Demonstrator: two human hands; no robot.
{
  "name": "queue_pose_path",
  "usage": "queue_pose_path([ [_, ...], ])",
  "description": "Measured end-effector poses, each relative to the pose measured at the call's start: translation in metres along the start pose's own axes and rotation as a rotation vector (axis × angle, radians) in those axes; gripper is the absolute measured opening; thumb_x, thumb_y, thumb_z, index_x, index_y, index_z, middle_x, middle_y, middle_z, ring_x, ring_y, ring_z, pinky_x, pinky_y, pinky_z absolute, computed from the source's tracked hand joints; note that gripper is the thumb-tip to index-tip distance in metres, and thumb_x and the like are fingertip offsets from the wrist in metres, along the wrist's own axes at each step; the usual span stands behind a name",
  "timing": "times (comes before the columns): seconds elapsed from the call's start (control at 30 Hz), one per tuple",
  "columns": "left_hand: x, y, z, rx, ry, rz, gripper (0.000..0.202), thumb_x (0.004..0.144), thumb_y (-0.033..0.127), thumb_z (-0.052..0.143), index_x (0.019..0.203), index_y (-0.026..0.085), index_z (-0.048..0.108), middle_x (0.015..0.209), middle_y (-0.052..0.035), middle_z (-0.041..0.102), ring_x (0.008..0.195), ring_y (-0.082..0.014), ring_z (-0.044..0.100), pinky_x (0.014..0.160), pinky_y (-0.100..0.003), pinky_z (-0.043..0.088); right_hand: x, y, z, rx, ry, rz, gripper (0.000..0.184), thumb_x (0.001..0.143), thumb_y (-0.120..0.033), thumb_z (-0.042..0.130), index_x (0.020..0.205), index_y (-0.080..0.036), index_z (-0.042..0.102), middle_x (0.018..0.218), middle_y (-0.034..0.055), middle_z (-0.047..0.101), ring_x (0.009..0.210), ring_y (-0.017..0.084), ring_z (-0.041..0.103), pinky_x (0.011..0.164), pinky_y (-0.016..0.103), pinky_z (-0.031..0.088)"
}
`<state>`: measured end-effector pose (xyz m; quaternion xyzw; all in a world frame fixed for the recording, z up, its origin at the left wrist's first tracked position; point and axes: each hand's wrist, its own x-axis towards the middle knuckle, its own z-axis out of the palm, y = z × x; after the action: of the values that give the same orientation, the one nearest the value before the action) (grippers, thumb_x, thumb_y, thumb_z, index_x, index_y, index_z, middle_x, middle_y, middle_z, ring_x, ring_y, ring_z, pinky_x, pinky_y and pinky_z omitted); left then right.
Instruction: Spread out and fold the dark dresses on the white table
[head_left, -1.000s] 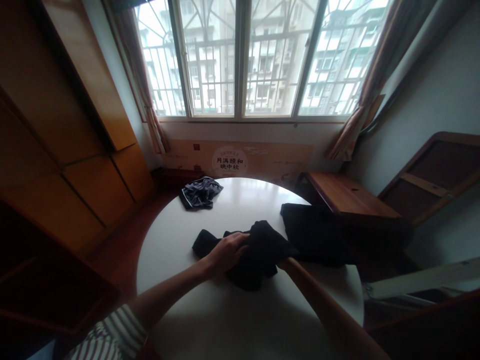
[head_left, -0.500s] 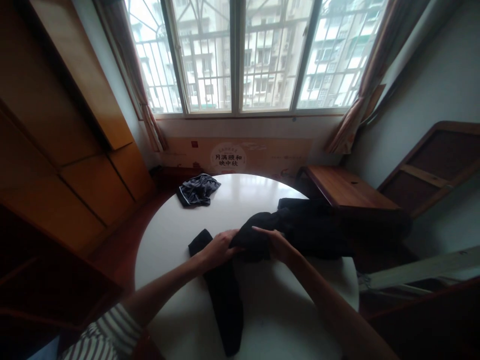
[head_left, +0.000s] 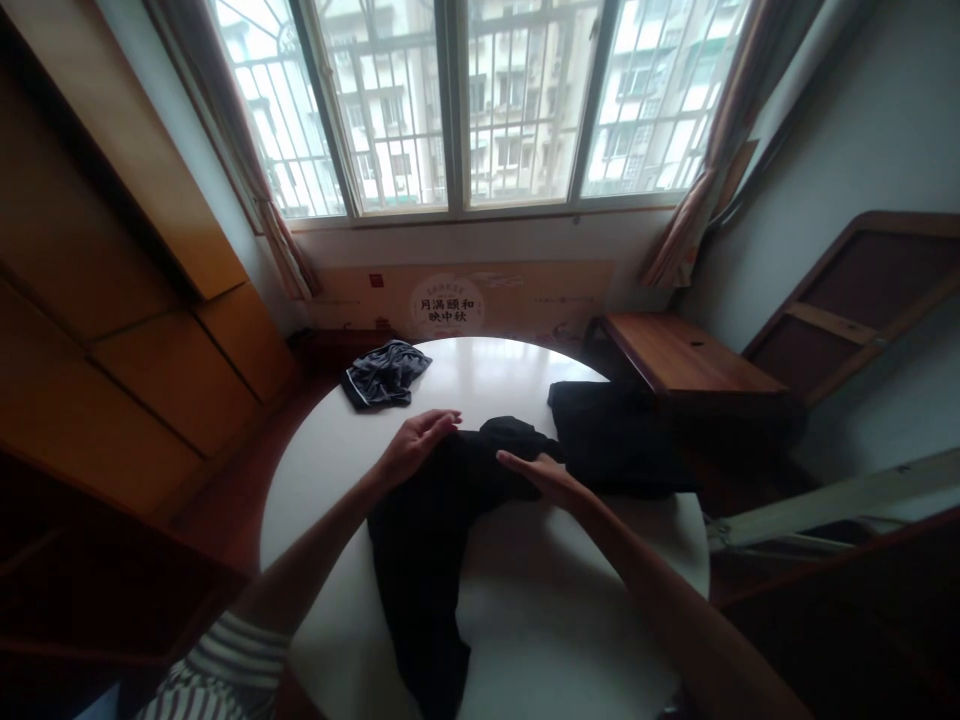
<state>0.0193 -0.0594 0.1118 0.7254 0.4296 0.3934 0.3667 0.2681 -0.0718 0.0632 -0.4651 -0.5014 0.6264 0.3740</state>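
A black garment lies across the round white table, one long part hanging down toward me. My left hand is closed on its upper left edge, thumb and fingers pinched together. Farther right, my right hand grips the bunched part of the same cloth, its thumb pointing left and its other fingers partly hidden. Whether the garment is trousers or a top I cannot tell. Close beyond my right hand lies more black cloth, spread flat; I cannot tell whether it joins the held garment.
A crumpled dark grey garment with a white stripe lies at the table's far left. A wooden side table stands behind at the right. Orange-brown cabinets line the left, and a barred window is ahead.
My left hand has moved up and left with the cloth's edge, spreading the left part of the black garment wider. My right hand has stayed nearly in place. The view has shifted slightly.
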Motion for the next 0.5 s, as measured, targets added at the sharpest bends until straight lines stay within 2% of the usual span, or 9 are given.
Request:
queue_pose_path([
  [0.07,-0.006,0.006,0.005,0.178,-0.182,0.102,0.066,0.080,0.056,0.069,0.136,0.023,0.056,0.132,-0.0109,0.061,0.119,-0.0272,0.058,0.102,-0.040,0.045,-0.001,0.000,0.002,-0.032,0.041,0.046,0.037,0.075,-0.057,0.073,0.079,-0.021,0.072,0.074,0.0035,0.069,0.082,0.025,0.066,0.074,0.035,0.053],
  [0.1,-0.009,0.008,0.008,0.300,-0.226,0.165,0.066,0.079,0.051,0.072,0.138,0.027,0.055,0.136,-0.0098,0.058,0.123,-0.0279,0.055,0.107,-0.043,0.041,-0.002,0.001,0.002,-0.022,0.034,0.059,0.044,0.075,-0.063,0.069,0.081,-0.020,0.072,0.077,0.0045,0.069,0.086,0.026,0.066,0.076,0.035,0.053],
  [0.13,-0.011,0.008,0.012,0.417,-0.241,0.222,0.056,0.084,0.046,0.070,0.135,0.029,0.057,0.135,-0.0087,0.059,0.122,-0.0274,0.055,0.111,-0.046,0.035,-0.002,0.003,0.002,-0.004,0.006,0.058,0.050,0.075,-0.068,0.066,0.082,-0.019,0.072,0.079,0.0055,0.070,0.089,0.026,0.067,0.078,0.035,0.053],
  [0.2,-0.013,0.007,0.019,0.578,-0.227,0.293,0.031,0.097,0.036,0.051,0.123,0.029,0.067,0.125,-0.0073,0.065,0.113,-0.0244,0.060,0.114,-0.052,0.027,-0.001,0.007,0.001,0.017,-0.044,0.032,0.057,0.071,-0.074,0.065,0.083,-0.018,0.071,0.082,0.0069,0.071,0.092,0.027,0.067,0.080,0.034,0.053],
  [0.27,-0.013,0.005,0.025,0.628,-0.209,0.323,0.032,0.100,0.036,0.046,0.121,0.026,0.067,0.121,-0.0081,0.067,0.110,-0.0233,0.062,0.113,-0.050,0.029,0.002,0.014,0.000,0.033,-0.079,0.012,0.060,0.069,-0.076,0.065,0.085,-0.018,0.070,0.084,0.0073,0.071,0.093,0.027,0.068,0.082,0.035,0.053],
  [0.33,-0.015,0.004,0.030,0.649,-0.205,0.360,0.051,0.089,0.049,0.061,0.133,0.022,0.059,0.129,-0.0120,0.062,0.118,-0.0282,0.057,0.110,-0.049,0.034,0.006,0.021,0.000,0.091,-0.133,-0.008,0.063,0.069,-0.078,0.063,0.091,-0.020,0.070,0.088,0.0066,0.072,0.094,0.026,0.068,0.086,0.038,0.053],
  [0.37,-0.016,0.003,0.032,0.670,-0.197,0.376,0.064,0.083,0.052,0.068,0.137,0.020,0.055,0.134,-0.0140,0.059,0.122,-0.0310,0.054,0.109,-0.049,0.035,0.007,0.023,0.001,0.134,-0.169,-0.022,0.065,0.070,-0.079,0.062,0.096,-0.020,0.070,0.091,0.0064,0.072,0.096,0.026,0.067,0.089,0.039,0.052],
  [0.4,-0.017,0.002,0.034,0.694,-0.185,0.386,0.066,0.081,0.049,0.071,0.138,0.019,0.054,0.135,-0.0147,0.058,0.124,-0.0326,0.052,0.109,-0.051,0.035,0.007,0.025,0.001,0.170,-0.205,-0.037,0.067,0.071,-0.080,0.061,0.101,-0.020,0.069,0.094,0.0066,0.072,0.098,0.026,0.067,0.090,0.041,0.052],
  [0.5,-0.019,0.001,0.039,0.653,-0.145,0.379,0.036,0.091,0.026,0.059,0.126,0.022,0.064,0.127,-0.0106,0.064,0.119,-0.0290,0.056,0.106,-0.048,0.038,0.005,0.024,0.002,0.155,-0.253,-0.056,0.072,0.069,-0.079,0.064,0.106,-0.017,0.068,0.100,0.0096,0.071,0.102,0.028,0.066,0.092,0.044,0.052],
])
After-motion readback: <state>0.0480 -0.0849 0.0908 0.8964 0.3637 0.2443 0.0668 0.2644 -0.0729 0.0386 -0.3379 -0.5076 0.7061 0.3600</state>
